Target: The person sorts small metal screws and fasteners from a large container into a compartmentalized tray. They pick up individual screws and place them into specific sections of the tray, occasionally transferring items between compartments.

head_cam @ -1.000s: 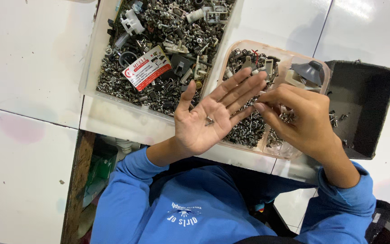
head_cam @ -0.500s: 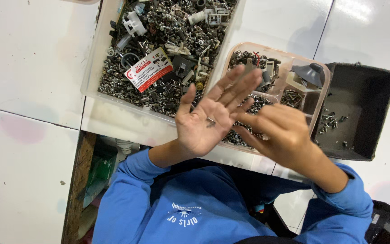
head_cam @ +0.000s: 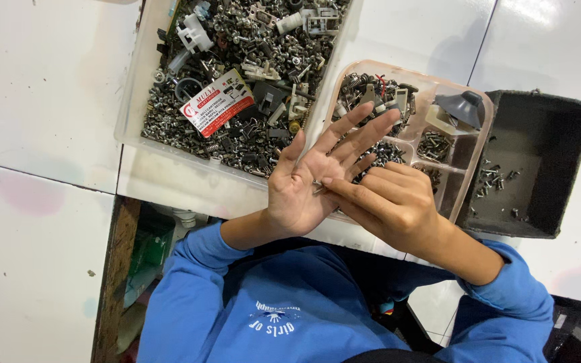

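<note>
White tiles (head_cam: 42,87) make up the surface under your hands, dark seams running between them, and a gap at your left elbow shows a wooden edge (head_cam: 112,269) with clutter below. Your left hand (head_cam: 307,178) lies flat and open, palm up, fingers spread. Your right hand (head_cam: 388,202) presses its fingertips onto that palm, pinching at a small metal screw (head_cam: 317,188) there. Beyond your left fingertips sits a clear bin (head_cam: 169,178) full of mixed hardware; under your right knuckles a pink divided tray (head_cam: 469,168); just right of it, a black box (head_cam: 553,161).
</note>
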